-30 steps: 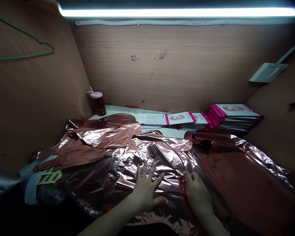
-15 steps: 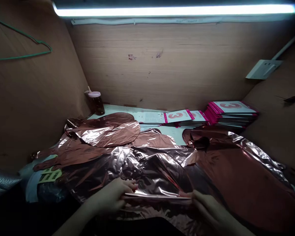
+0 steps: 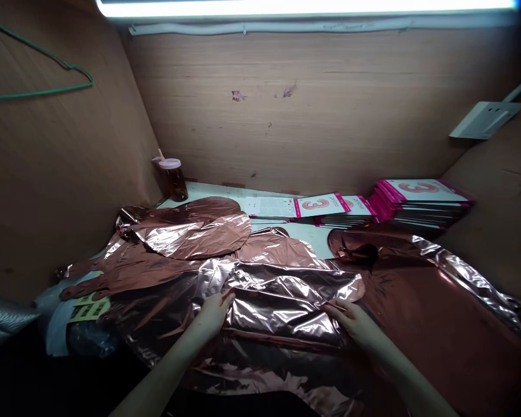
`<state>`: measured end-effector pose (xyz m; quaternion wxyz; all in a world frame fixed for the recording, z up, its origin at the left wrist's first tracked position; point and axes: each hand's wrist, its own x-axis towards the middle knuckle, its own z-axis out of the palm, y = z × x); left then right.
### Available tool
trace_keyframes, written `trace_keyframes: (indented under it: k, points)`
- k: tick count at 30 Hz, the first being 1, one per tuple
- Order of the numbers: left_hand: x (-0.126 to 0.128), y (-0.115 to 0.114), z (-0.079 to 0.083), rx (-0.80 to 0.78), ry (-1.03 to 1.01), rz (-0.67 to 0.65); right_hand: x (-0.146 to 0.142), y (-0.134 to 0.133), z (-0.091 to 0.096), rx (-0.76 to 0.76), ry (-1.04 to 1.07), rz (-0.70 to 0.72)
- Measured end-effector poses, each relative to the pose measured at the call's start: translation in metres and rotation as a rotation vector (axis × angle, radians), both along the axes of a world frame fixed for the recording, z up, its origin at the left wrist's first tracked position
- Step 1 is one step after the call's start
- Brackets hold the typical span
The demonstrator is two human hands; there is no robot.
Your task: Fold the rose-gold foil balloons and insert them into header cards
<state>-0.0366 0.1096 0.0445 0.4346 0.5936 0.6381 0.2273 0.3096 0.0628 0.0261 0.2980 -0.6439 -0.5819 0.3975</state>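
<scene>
Green hanger (image 3: 47, 75): upper left of the frame, hooked on the brown side wall, no part in the action.
Lidded cup (image 3: 173, 179): back-left corner of the desk (image 3: 312, 237), well apart from both hands.
Flat foil pile (image 3: 191, 229): left of centre, rose-gold shapes lying overlapped and untouched.
Left hand (image 3: 212, 313): a second ago it was spread flat on the sheet, and now the grip is closed on the foil's left edge, lower centre.
Foil balloon (image 3: 282, 301): here's the change! The near edge both hands held low half a second ago has gone up and over. It now lies as a doubled, crinkled band across the lower centre, stretched between the hands, so the fold looks one turn further along.
Right hand (image 3: 351, 318): up from the bottom edge of the frame, fingers pinched together on the band's right end.
Card stack (image 3: 421, 200): right of centre at the back, pink-edged cards printed with a 3, fanned leftward.
</scene>
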Motion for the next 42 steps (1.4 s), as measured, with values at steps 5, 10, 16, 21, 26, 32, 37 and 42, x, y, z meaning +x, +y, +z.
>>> trace_keyframes:
  k: [5,10,16,21,26,32,37,42]
  points:
    - [0.046,-0.028,-0.008,0.499,0.516,0.113,0.001,0.015,-0.014,0.019,-0.15,-0.025]
    - [0.101,-0.045,-0.042,0.725,0.643,-0.37,-0.009,0.009,-0.003,0.055,-0.451,-0.181]
    - [0.109,-0.046,-0.058,0.667,0.812,-0.286,-0.069,-0.016,-0.024,0.734,-0.953,0.257]
    - [0.111,-0.048,-0.05,0.617,0.849,-0.272,-0.013,-0.016,-0.059,0.43,-1.002,0.174]
    - [0.103,-0.047,-0.036,0.538,0.724,-0.365,-0.001,0.046,-0.01,0.277,-0.918,-0.102]
    - [0.077,-0.036,-0.024,0.623,0.533,-0.499,-0.072,0.115,0.064,0.18,-0.679,0.483]
    - [0.061,-0.032,-0.031,0.57,0.479,-0.195,-0.093,0.041,0.05,0.43,-0.679,0.59]
    - [0.033,-0.033,-0.03,0.622,0.373,0.154,-0.111,-0.042,-0.015,0.761,-0.853,0.506]
